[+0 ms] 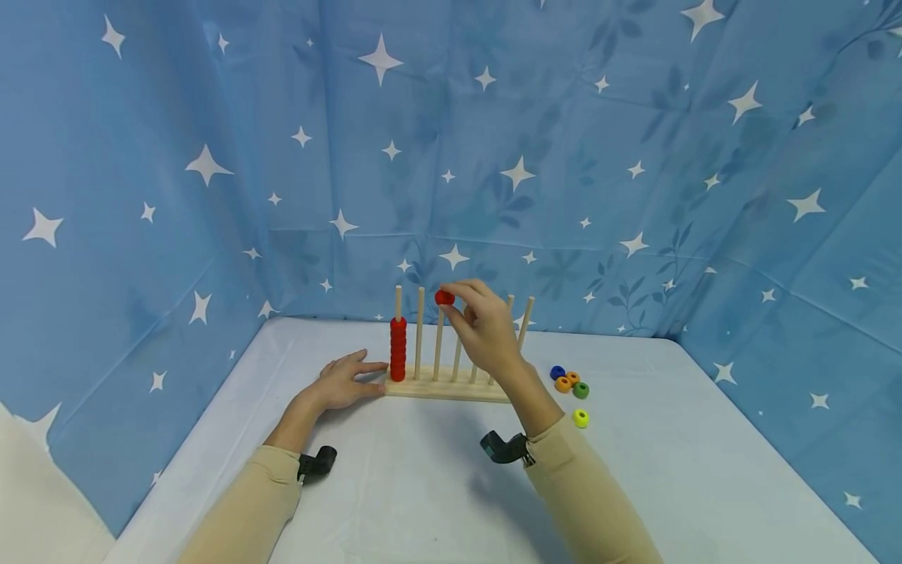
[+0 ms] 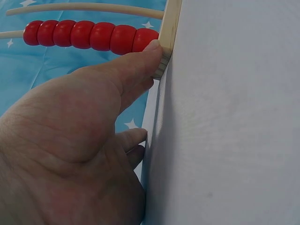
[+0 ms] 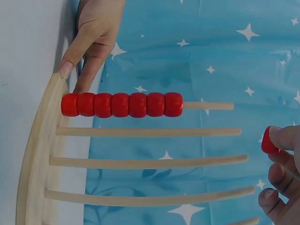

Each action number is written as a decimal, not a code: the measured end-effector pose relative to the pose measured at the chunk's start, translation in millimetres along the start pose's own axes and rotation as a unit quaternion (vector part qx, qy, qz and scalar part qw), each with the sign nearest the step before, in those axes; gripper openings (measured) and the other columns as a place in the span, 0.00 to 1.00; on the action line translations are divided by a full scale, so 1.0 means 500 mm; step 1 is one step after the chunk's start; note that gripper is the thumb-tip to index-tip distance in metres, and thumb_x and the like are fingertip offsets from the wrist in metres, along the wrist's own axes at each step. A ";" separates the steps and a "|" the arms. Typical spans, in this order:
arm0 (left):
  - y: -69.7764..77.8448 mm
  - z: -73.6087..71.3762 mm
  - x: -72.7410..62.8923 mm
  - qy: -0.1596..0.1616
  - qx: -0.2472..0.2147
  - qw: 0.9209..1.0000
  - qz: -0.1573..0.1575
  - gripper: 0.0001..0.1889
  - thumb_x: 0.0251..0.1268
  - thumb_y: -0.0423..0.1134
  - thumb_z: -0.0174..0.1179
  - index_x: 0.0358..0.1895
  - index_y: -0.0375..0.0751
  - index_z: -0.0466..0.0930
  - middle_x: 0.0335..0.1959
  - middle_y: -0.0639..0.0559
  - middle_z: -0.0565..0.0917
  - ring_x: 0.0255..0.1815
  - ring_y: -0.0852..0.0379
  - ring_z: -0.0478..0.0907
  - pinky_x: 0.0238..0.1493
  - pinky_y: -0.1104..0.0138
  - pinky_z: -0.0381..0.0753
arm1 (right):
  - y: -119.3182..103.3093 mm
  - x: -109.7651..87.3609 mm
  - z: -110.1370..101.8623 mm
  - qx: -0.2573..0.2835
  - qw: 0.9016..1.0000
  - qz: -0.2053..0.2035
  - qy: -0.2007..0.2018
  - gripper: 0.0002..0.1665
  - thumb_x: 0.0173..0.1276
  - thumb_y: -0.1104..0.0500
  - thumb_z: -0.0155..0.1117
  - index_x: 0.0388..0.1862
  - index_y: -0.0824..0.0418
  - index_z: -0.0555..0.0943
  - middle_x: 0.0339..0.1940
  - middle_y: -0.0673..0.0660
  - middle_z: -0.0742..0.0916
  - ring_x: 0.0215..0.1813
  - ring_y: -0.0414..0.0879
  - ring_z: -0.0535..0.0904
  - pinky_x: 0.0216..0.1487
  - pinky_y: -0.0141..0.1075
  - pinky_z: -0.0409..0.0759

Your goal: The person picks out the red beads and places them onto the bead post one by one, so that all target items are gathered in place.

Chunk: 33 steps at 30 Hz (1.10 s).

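Observation:
A wooden peg rack (image 1: 451, 389) stands on the table with a row of upright pegs. Several red beads (image 1: 398, 350) are stacked on its leftmost peg, whose bare tip shows above them. My left hand (image 1: 343, 382) holds the left end of the rack's base between thumb and fingers; the thumb (image 2: 145, 57) lies against the base's edge. Raised to peg-tip height, my right hand (image 1: 488, 329) pinches a single red bead (image 3: 269, 140) between thumb and fingertips. In the right wrist view that bead is apart from the peg tips. The right hand hides parts of the right-hand pegs in the head view.
Right of the rack lie loose beads: a blue one (image 1: 557, 372), two orange ones (image 1: 563, 385), a green one (image 1: 581, 390) and a yellow one (image 1: 581, 417). A blue star-patterned curtain (image 1: 451, 157) surrounds the white table (image 1: 395, 486) at the back and sides.

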<state>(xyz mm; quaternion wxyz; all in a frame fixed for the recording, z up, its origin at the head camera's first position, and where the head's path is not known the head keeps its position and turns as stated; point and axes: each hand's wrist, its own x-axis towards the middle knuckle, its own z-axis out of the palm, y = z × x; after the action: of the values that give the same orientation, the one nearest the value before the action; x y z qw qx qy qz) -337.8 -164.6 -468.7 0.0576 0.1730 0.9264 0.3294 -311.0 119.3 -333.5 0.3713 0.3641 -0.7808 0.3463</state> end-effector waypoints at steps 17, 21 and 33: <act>0.000 -0.002 -0.005 0.000 -0.007 1.000 -0.004 0.32 0.72 0.56 0.64 0.75 0.49 0.75 0.84 0.32 0.54 0.84 0.27 0.44 0.78 0.30 0.40 | -0.007 0.037 0.044 0.009 1.000 0.010 -0.010 0.18 0.75 0.66 0.65 0.62 0.64 0.85 0.55 0.59 0.87 0.19 0.39 0.65 0.23 0.31 0.70; 0.002 -0.004 -0.005 0.000 -0.008 1.000 -0.006 0.32 0.72 0.56 0.64 0.74 0.49 0.76 0.84 0.32 0.54 0.84 0.27 0.45 0.78 0.29 0.41 | -0.011 0.045 0.053 0.007 1.000 0.021 -0.012 0.17 0.75 0.65 0.66 0.61 0.64 0.84 0.54 0.59 0.87 0.19 0.41 0.69 0.24 0.31 0.74; 0.005 -0.005 -0.006 -0.006 -0.003 1.000 -0.008 0.31 0.72 0.56 0.64 0.74 0.49 0.76 0.84 0.32 0.54 0.84 0.27 0.45 0.78 0.29 0.40 | -0.013 0.055 0.074 0.018 0.999 0.045 -0.011 0.15 0.74 0.63 0.68 0.58 0.64 0.87 0.54 0.58 0.88 0.19 0.41 0.69 0.24 0.30 0.73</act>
<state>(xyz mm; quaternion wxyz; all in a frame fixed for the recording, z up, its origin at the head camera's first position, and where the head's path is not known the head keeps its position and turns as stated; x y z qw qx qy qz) -334.9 -165.5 -465.4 0.0664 0.1670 0.9265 0.3307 -330.4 77.7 -326.6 0.3400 0.3395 -0.7941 0.3722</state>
